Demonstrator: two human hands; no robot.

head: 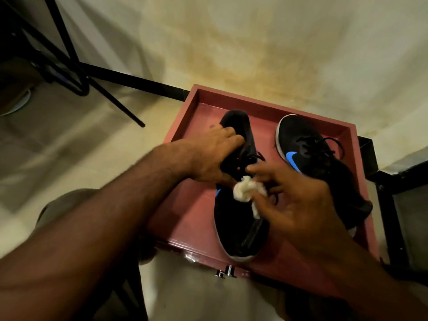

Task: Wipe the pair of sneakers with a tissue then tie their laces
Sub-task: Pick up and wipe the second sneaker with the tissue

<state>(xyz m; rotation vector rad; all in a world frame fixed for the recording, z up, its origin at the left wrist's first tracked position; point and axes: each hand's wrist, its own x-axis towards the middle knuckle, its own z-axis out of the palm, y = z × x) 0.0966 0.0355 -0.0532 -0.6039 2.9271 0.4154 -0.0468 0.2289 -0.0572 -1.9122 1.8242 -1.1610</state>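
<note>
Two black sneakers with blue logos lie in a shallow red tray (185, 212). My left hand (208, 154) grips the left sneaker (238, 228) at its heel end, fingers curled round the collar; its toe points toward me. My right hand (294, 202) pinches a crumpled white tissue (245, 188) against that sneaker's middle, near the laces. The right sneaker (308, 154) rests untouched beside it, toe pointing away, its black laces loose and sprawled.
The tray sits on a pale floor against a stained wall. Black metal chair legs (76, 72) stand at the upper left. A dark frame (393, 205) borders the tray's right side. Small metal knobs (225, 272) stick out at the tray's near edge.
</note>
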